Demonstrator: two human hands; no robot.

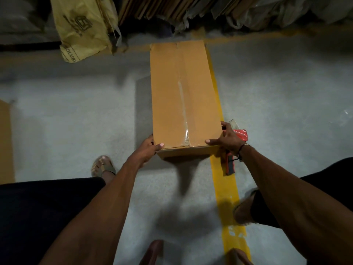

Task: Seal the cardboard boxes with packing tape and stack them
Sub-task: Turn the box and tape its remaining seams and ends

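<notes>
Grey concrete floor (76,115) with a yellow line carries the taped cardboard box (183,96), its near corners gripped by the left hand (148,148) and right hand (227,139), thumbs on top; stiff, probably light, best lifted low at the ends.

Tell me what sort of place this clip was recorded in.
Probably a warehouse or packing storeroom: flattened cardboard sheets stacked along the wall, a yellow floor line painted on grey concrete, and a taped cardboard box beside a tape dispenser.
</notes>
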